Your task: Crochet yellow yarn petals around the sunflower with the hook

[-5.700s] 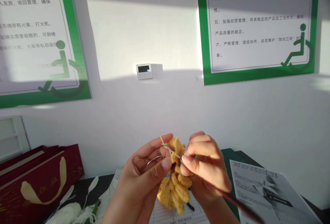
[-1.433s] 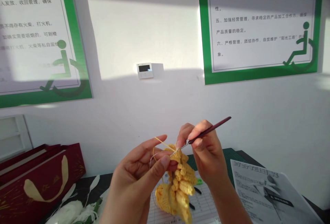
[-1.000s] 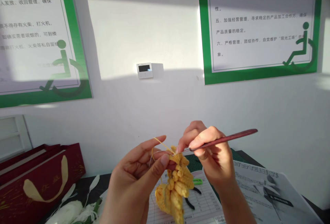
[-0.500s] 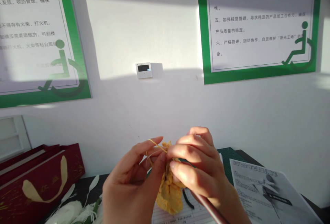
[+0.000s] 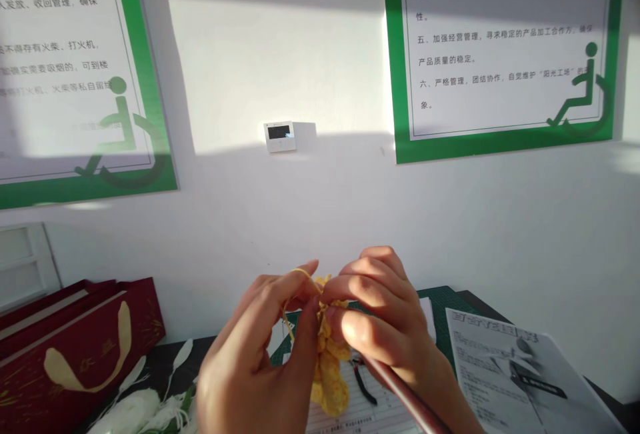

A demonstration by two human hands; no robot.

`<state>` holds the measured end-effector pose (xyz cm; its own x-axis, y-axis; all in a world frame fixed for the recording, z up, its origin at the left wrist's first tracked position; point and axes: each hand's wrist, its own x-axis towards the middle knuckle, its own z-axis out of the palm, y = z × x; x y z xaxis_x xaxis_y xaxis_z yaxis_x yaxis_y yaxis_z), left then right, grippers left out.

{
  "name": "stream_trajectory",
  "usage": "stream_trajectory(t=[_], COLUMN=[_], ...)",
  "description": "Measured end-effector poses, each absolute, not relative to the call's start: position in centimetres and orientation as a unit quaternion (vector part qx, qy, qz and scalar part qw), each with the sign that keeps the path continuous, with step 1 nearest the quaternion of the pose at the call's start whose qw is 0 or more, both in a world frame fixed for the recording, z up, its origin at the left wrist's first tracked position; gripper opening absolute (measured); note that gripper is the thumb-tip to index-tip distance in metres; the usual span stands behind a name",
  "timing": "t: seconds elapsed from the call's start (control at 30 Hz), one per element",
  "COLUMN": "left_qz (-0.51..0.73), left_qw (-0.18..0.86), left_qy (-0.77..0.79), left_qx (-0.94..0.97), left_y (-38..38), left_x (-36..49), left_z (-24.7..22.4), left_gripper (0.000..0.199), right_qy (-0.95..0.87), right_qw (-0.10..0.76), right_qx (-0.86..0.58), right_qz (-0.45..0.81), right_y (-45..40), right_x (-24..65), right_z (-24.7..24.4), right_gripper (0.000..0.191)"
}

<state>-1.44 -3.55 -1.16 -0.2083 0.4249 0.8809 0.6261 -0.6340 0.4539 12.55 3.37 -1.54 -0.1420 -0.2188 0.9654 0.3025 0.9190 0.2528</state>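
Yellow yarn loops over the raised forefinger of my left hand. Its thumb and fingers pinch the top of a ruffled yellow crochet piece, which hangs down between my hands. My right hand is closed around a crochet hook with a long reddish-brown handle; its tip is hidden by the fingers and the yarn. The right fingertips meet the left ones at the top edge of the piece.
Pliers with black handles lie on a printed sheet below my hands. A green cutting mat and a grey leaflet are to the right. White crochet flowers and dark red gift bags stand left.
The yellow piece has turned and looks narrower. My left hand has tilted slightly, and my right fingers have shifted at the stitches. More of the pliers shows.
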Motion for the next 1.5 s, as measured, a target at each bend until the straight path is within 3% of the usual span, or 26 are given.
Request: stream_trajectory(t=[0.17,0.27,0.57,0.8,1.07,1.2,1.33,1.43,1.5], left_qz=[-0.620,-0.652,-0.766,-0.757,-0.733,-0.724,-0.737,-0.760,-0.773], left_qw=[0.176,0.164,-0.069,-0.341,-0.451,-0.466,-0.430,-0.359,-0.272], left_qy=[-0.450,-0.451,-0.404,-0.310,-0.291,-0.295,-0.309,-0.322,-0.345], left_qx=[-0.618,-0.586,-0.495,-0.463,-0.418,-0.414,-0.420,-0.435,-0.457], left_y=[-3.7,-3.6,-3.8,-2.9,-2.5,-2.8,-2.9,-2.8,-2.9], left_x=[-1.0,-0.8,-0.1,-1.2,-1.4,-1.2,-0.9,-0.5,-0.1], left_z=[-1.2,-1.4,-0.5,0.3,0.4,0.3,0.2,0.2,0.1], left_gripper=[0.030,0.028,0.023,0.029,0.030,0.027,0.031,0.034,0.034], right_qy=[-0.709,-0.678,-0.673,-0.654,-0.660,-0.660,-0.630,-0.592,-0.591], right_qw=[0.665,0.682,0.688,0.750,0.745,0.743,0.771,0.772,0.766], right_qx=[-0.048,-0.046,-0.027,0.017,0.090,0.111,-0.001,-0.020,-0.034], right_qz=[-0.231,-0.270,-0.270,-0.098,0.003,-0.018,-0.091,-0.231,-0.250], right_y=[3.2,3.2,2.8,3.6,5.3,5.9,5.1,4.2,3.8], right_x=[12.4,12.0,11.7,11.0,11.2,11.3,10.6,10.0,9.8], right_z=[-1.5,-1.6,-2.2,-2.4,-2.3,-2.5,-3.1,-3.2,-3.1], right_gripper=[0.023,0.020,0.023,0.026,0.010,0.012,0.018,0.026,0.027])
